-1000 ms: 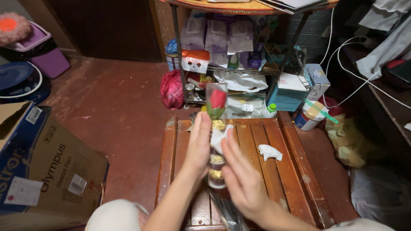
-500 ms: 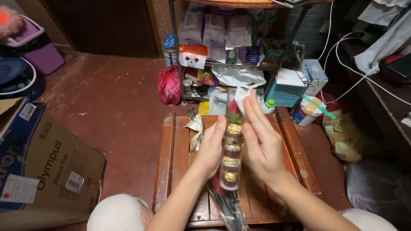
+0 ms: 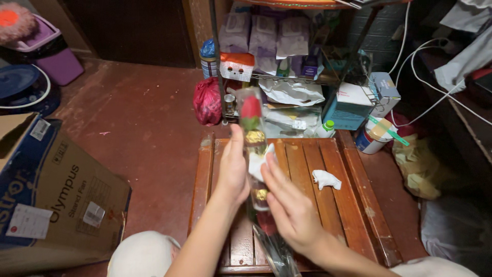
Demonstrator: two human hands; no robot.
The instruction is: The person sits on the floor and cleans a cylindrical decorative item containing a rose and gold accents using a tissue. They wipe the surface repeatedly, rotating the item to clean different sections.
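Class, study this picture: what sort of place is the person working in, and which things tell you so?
Probably a cluttered home storage corner: a wire shelf crammed with packets, a cardboard box on the red floor, and a low wooden table.
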